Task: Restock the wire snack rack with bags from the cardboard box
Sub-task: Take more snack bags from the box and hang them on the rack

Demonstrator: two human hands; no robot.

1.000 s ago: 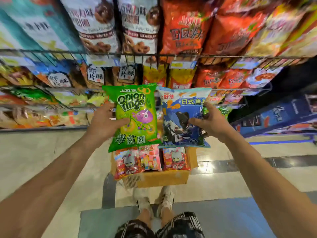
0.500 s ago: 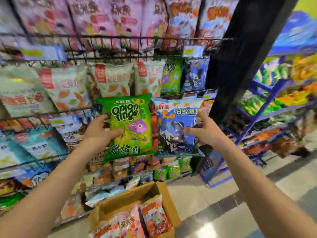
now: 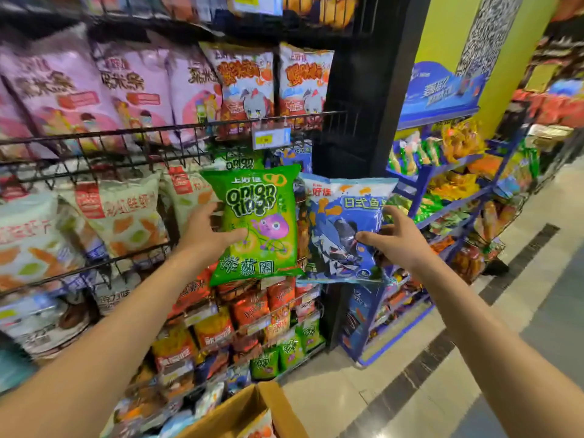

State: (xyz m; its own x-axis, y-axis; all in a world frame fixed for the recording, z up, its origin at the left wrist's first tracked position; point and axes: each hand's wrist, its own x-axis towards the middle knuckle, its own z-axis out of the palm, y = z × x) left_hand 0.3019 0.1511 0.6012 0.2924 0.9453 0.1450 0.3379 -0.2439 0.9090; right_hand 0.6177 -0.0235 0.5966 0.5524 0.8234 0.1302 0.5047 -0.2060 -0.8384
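My left hand (image 3: 207,236) grips a green onion-rings bag (image 3: 257,224) by its left edge, thumb across the front. My right hand (image 3: 396,240) pinches a blue fish-snack bag (image 3: 339,227) at its right side. Both bags are held upright, side by side, in front of the black wire snack rack (image 3: 177,134), just below a shelf rail with a price tag (image 3: 271,139). Matching green and blue bags (image 3: 241,159) stand on the shelf behind them. A corner of the cardboard box (image 3: 252,412) shows at the bottom, with a bag inside.
Pink and orange snack bags (image 3: 126,86) fill the shelf above; pale bags (image 3: 120,213) sit to the left. A black post (image 3: 373,99) ends the rack. A blue display stand (image 3: 442,197) with snacks stands to the right. Tiled aisle floor (image 3: 474,358) runs along the right.
The view has swung up and right from the box to the rack's right end. Both hands have raised their bags toward the middle shelf, and the box has dropped to the bottom edge.
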